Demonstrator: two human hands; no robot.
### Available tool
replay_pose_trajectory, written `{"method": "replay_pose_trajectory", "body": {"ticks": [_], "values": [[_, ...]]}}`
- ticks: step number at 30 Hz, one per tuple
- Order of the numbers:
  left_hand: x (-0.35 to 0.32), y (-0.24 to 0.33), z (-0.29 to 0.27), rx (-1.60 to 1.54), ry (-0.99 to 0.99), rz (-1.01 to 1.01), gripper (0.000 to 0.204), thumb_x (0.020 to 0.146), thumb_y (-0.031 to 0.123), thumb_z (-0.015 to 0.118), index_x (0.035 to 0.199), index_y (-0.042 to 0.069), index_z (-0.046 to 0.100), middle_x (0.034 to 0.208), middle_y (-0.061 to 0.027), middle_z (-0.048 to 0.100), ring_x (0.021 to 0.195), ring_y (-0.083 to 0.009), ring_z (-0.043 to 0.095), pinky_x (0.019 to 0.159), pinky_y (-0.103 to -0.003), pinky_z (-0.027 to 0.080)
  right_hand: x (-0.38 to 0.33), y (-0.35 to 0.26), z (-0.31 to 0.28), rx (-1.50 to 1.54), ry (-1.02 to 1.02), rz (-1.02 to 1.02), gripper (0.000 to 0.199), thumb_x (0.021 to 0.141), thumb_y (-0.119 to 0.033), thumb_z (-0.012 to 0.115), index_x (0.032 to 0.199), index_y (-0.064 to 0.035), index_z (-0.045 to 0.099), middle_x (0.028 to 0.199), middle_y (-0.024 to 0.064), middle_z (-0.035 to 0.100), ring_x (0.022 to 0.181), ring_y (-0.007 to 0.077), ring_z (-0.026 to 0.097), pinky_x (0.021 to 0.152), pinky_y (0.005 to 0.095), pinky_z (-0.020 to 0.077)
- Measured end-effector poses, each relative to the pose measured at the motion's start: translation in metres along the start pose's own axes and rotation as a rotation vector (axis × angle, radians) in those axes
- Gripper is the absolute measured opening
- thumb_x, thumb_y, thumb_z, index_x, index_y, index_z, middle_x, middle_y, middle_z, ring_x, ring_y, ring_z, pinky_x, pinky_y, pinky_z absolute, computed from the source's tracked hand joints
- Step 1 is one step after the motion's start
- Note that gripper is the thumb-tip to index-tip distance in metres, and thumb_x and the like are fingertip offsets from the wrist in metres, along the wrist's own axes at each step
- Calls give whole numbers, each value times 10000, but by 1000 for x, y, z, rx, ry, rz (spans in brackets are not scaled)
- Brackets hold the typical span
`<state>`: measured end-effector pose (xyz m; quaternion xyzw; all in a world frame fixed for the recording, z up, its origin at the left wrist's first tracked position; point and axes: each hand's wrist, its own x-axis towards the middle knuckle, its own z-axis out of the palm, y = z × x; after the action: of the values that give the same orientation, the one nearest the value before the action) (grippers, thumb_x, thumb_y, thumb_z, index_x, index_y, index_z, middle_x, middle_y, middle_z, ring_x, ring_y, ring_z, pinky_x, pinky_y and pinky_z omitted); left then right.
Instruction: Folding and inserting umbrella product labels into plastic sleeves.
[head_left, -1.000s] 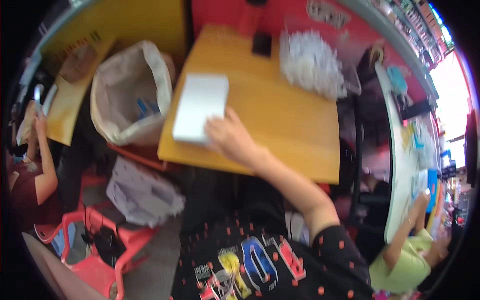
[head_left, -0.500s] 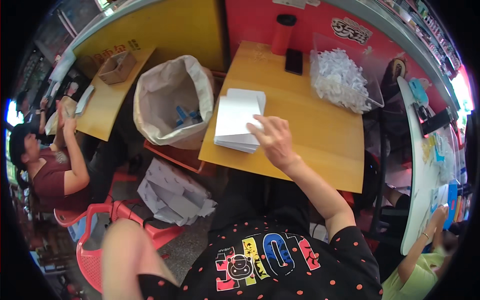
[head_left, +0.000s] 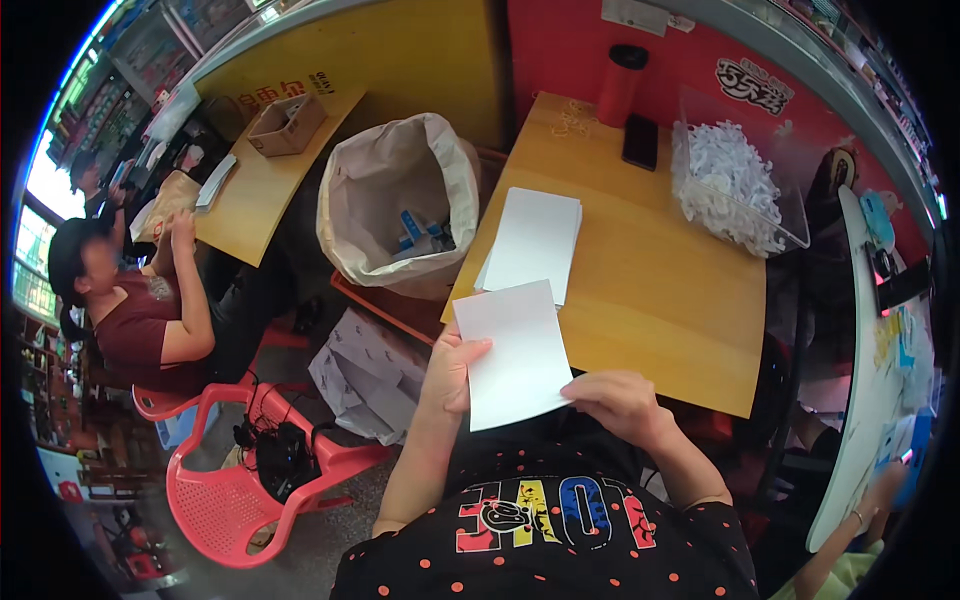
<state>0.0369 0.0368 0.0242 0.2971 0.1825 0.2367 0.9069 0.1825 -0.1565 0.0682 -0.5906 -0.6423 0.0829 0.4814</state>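
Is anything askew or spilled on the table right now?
Nothing stands out. The paper stack lies flat on the table, shreds stay inside the clear bin, and both hands hold one sheet.

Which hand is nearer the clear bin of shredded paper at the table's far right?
Right. The right hand pinches the lower right corner of the white sheet, below the clear bin. The left hand grips the sheet's left edge, farther across the table.
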Motion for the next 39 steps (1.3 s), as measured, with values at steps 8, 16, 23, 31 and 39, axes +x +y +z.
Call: {"method": "replay_pose_trajectory", "body": {"ticks": [8, 16, 23, 31, 39], "values": [[-8, 1, 23, 927, -372, 521, 354, 670, -169, 536, 905, 30, 710, 1234, -199, 552, 1189, -318, 519, 993, -368, 418, 5, 29, -4, 700, 301, 704, 98, 831, -113, 676, 840, -16, 686, 1127, 103, 591, 982, 130, 541, 847, 256, 417], [-14, 13, 36, 1309, -430, 674, 359, 705, -152, 499, 957, 21, 689, 1239, -213, 544, 1216, -358, 493, 1010, -410, 392, 0, 57, 17, 820, 375, 737, 88, 834, -74, 679, 881, -1, 692, 904, 70, 664, 819, 127, 605, 795, 259, 474], [-29, 11, 24, 430, 105, -138, 215, 858, -7, 555, 1058, -61, 613, 970, -130, 654, 704, -149, 659, 464, -182, 422, 14, 44, -5, 320, 325, 460, 58, 807, -20, 695, 842, 26, 689, 854, 66, 665, 784, 115, 599, 719, 236, 478], [-23, -6, 14, 237, -27, -280, 206, 892, 9, 547, 1067, -83, 605, 877, -162, 670, 632, -175, 673, 427, -177, 458, 13, 46, 7, 684, 515, 624, 64, 763, 46, 711, 812, 39, 671, 856, 105, 666, 775, 139, 629, 721, 253, 519], [-28, -24, 30, 538, 65, 78, 201, 884, 43, 596, 1044, -70, 637, 877, -134, 683, 699, -183, 679, 604, -241, 538, 12, 50, 12, 743, 526, 652, 109, 752, 59, 716, 772, 27, 614, 836, 109, 660, 762, 131, 630, 727, 261, 527]]}}
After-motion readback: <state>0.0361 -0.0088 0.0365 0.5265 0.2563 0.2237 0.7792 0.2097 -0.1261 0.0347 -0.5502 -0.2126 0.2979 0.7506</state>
